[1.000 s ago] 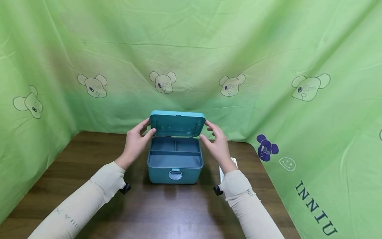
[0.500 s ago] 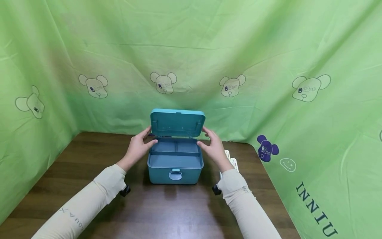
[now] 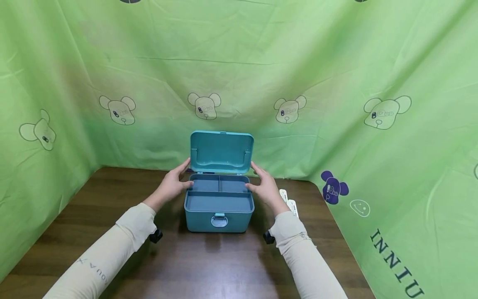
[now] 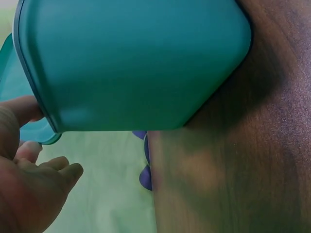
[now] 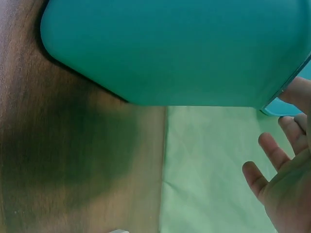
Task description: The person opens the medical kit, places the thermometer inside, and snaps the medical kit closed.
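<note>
A teal storage box (image 3: pixel 203 223) stands on the wooden table, its lid (image 3: pixel 222 150) raised upright at the back. Inside lies a grey-blue tray (image 3: pixel 219 201) with one long front compartment and two smaller rear ones. A pale latch (image 3: pixel 219 220) sits on the front wall. My left hand (image 3: pixel 171 183) is at the rear left corner, its thumb by the box rim and a fingertip against the lid's side. At the rear right corner, my right hand (image 3: pixel 266 189) mirrors this. In both wrist views, the other fingers (image 4: pixel 60 167) (image 5: pixel 274 153) are loosely extended, clear of the box wall.
White flat pieces with small print (image 3: pixel 293 207) lie on the table (image 3: pixel 209 265) beyond my right wrist, partly covered by it. A green printed curtain (image 3: pixel 239 79) hangs close behind the lid and along both sides of the table.
The lid has swung further back and now stands more upright. Both hands have slid down from the lid's sides toward the hinge and box rim. The white pieces show more.
</note>
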A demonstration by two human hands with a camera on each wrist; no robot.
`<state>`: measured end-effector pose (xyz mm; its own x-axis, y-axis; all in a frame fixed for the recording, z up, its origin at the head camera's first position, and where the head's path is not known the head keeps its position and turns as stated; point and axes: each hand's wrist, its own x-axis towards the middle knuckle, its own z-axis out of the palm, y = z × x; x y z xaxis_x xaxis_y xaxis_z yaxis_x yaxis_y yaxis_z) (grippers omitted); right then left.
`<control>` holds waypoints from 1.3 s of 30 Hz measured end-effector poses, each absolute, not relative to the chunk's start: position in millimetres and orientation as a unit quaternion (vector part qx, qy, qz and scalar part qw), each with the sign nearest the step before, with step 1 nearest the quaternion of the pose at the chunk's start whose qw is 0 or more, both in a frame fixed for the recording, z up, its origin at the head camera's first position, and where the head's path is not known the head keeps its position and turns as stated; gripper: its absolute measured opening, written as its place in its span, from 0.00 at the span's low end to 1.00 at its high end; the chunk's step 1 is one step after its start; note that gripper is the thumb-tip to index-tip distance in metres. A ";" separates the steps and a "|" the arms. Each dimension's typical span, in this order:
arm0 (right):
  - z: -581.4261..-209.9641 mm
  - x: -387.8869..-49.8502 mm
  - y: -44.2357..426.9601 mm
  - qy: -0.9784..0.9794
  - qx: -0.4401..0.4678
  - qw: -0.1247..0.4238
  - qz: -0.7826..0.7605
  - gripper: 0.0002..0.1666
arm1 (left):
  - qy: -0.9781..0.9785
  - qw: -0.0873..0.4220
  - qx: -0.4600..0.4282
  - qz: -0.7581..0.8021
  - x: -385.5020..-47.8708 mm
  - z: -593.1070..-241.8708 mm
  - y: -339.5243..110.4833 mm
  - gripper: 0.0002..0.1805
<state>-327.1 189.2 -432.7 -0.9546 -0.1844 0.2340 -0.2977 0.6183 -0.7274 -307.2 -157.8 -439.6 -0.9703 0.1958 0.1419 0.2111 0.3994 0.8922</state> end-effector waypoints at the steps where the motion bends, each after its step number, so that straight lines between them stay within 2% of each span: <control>1: -433.3 -327.2 190.0 -0.897 0.136 0.065 0.416 0.51 | -0.836 0.003 -0.123 -0.535 -307.2 -439.7 -158.3 0.50; 19: -446.4 -324.4 201.3 -0.851 0.157 -0.019 0.501 0.54 | -0.809 -0.078 -0.152 -0.563 -309.0 -449.2 -174.7 0.53; 39: -462.5 -327.0 200.0 -0.796 0.150 -0.055 0.584 0.48 | -0.771 -0.092 -0.152 -0.611 -310.8 -476.5 -174.7 0.45</control>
